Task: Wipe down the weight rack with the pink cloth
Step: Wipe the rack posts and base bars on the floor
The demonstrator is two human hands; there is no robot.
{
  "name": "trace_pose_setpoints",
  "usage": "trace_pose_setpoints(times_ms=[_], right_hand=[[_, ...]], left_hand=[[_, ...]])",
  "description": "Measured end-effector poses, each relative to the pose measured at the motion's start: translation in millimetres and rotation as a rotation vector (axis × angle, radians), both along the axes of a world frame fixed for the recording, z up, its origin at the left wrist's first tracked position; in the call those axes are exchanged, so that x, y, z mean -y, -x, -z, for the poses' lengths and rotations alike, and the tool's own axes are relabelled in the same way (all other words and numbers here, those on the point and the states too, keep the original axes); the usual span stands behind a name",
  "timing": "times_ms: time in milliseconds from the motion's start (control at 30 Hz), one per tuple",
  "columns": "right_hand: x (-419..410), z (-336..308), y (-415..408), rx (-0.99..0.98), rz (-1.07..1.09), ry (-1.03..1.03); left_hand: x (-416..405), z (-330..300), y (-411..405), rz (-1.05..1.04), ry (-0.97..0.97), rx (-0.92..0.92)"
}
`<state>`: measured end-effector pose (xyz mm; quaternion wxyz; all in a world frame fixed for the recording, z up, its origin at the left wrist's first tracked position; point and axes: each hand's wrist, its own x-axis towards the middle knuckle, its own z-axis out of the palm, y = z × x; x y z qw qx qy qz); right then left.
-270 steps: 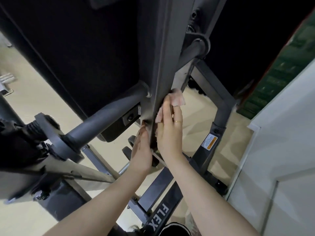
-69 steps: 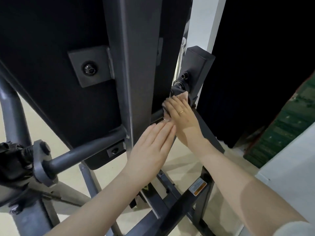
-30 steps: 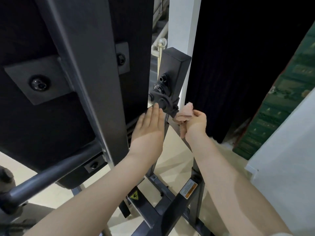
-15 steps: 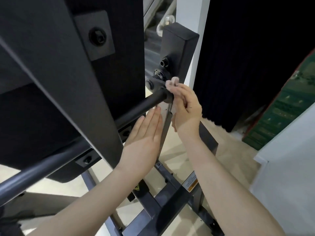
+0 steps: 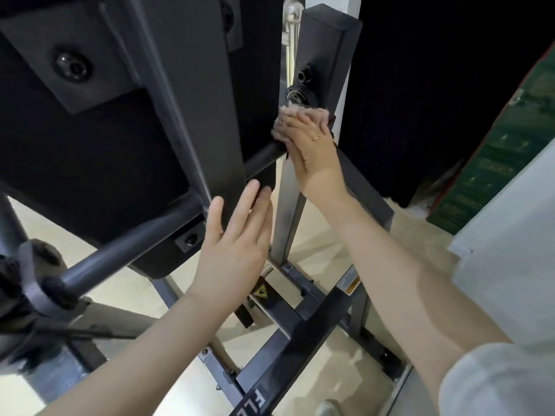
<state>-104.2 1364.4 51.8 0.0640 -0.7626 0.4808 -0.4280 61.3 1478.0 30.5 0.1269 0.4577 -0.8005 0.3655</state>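
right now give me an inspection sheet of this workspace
surface: pale floor under the frame
job's things: pink cloth pressed against the weight rack upright, where the crossbar ends
clutter: nothing seen
grippers: right hand flat on the cloth, ring on one finger; left hand with straight fingers at the slanted grey beam, holding nothing
cables: pale cord behind the upright
surroundings: white wall, green panel, black backdrop

The right hand (image 5: 312, 148) has flattened the pink cloth (image 5: 295, 120) against the upright post (image 5: 326, 55).
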Motion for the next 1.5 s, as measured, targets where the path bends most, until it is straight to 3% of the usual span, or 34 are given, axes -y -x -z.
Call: trace_pose_setpoints(times_ms=[133, 233, 300, 433, 533, 600, 700, 767, 833, 900, 1000, 1100, 1167, 1300, 1400, 1500], right_hand=[[-62.9, 13.1, -44.1, 0.620, -0.207, -0.253], [-94.6, 35.3, -69.5, 0.950, -0.280, -0.497], [-102.7, 58.5, -79.4, 1.019, -0.287, -0.609], [-97.7, 73.3, -79.3, 0.951, -0.164, -0.800], [-80.1, 57.1, -75.6, 0.986, -0.225, -0.759], [-79.3, 65.3, -76.1, 0.944, -0.298, -0.679], [-92.3, 122.5, -67.8, 0.697, -0.160, -0.762], [-105.3, 172.3, -48.7, 0.566, 0.024, -0.925], [-120.1, 209.4, -27.1, 0.648, 0.316, -1.030], [-132.0, 233.2, -18.1, 0.669, 0.450, -0.949], [-136.8, 257.2, -34.5, 0.286, 0.240, -0.612], [-152.3, 283.9, -54.3, -0.262, -0.082, -0.636], [-178.9, 300.9, -51.8, -0.486, -0.119, -0.588], [-207.6, 317.5, -15.6, -0.452, -0.022, -0.355], [-185.3, 309.2, 18.9, -0.322, 0.265, -0.496], [-199.4, 308.9, 11.5, -0.322, 0.164, -0.527]], left_hand=[[-8.9, 7.4, -31.7, -0.049, 0.199, -0.152], [-6.7, 10.4, -46.2, -0.005, 0.171, -0.306], [-6.1, 15.5, -48.9, 0.030, 0.097, -0.321], [-14.2, 31.2, -44.5, 0.056, -0.093, -0.276], [-18.1, 48.5, -46.3, 0.048, -0.175, -0.272], [-21.3, 65.2, -48.6, 0.064, -0.248, -0.275], [-28.6, 100.3, -48.7, 0.060, -0.445, -0.283], [-33.3, 123.4, -47.7, -0.085, -0.719, -0.310], [-33.8, 147.1, -48.4, -0.210, -0.955, -0.351], [-31.6, 168.2, -44.5, -0.233, -1.097, -0.319], [-26.0, 196.3, -39.0, -0.225, -1.178, -0.305], [-18.8, 212.8, -38.7, -0.269, -1.142, -0.340], [-15.6, 217.4, -37.9, -0.259, -1.177, -0.318], [-14.4, 228.7, -32.4, -0.187, -1.236, -0.267], [-18.1, 239.3, -22.0, -0.114, -1.238, -0.177], [-18.5, 244.0, -10.9, -0.056, -1.230, -0.123]])
